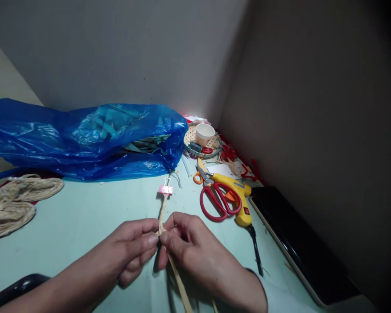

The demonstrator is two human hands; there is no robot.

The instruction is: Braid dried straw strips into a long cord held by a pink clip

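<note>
My left hand [135, 248] and my right hand [190, 245] meet at the middle of the pale green table [84, 217]. Both pinch the same tan braided straw strip [163, 213], fingertips pressed together around it. The strip runs away from me to a pink binder clip [166, 188] clamped on its far end. Loose tan strands [180, 284] trail from under my right hand toward the near edge.
A blue plastic bag [84, 137] lies across the back. Coiled rope [16, 200] sits at the left. Right of my hands are red scissors [219, 201], orange-handled pliers [200, 174], a yellow glue gun [237, 193] and a black tablet [296, 243]. A woven tray [190, 137] holds a white cup [204, 134].
</note>
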